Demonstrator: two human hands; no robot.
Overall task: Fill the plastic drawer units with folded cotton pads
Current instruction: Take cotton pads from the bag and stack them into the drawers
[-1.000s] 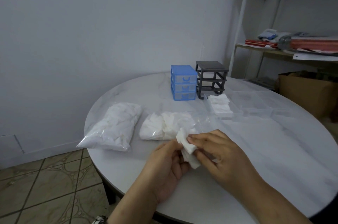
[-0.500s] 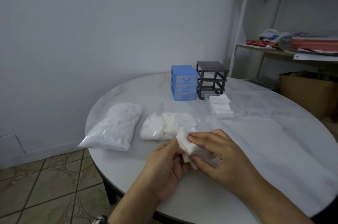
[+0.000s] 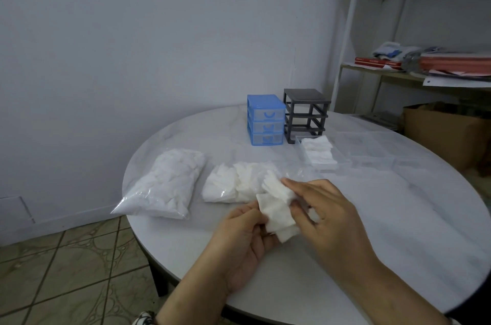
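Round marbled surface (image 3: pixel 398 231) by a pale wall (image 3: pixel 132 32).
Both hands, left hand (image 3: pixel 244 234) and right hand (image 3: pixel 326 213), pinch one cotton pad (image 3: pixel 279 208) in curled fingers; shelving (image 3: pixel 353 32) stands behind.

The round table (image 3: pixel 398 218) has a smooth, pale marble-look top with a faint sheen. On it, the blue drawer unit (image 3: pixel 265 119) and the dark grey frame (image 3: pixel 305 115) just beside it look like matt plastic, and the clear tray (image 3: pixel 318 152) by the frame is glossy. The cotton pad (image 3: pixel 279 208) looks soft and fibrous, and the sealed bag (image 3: pixel 167 184) is thin, shiny, crinkled film.

left hand (image 3: pixel 245 238) palm-up, right hand (image 3: pixel 325 214) palm-down, both hands' fingers pinching together
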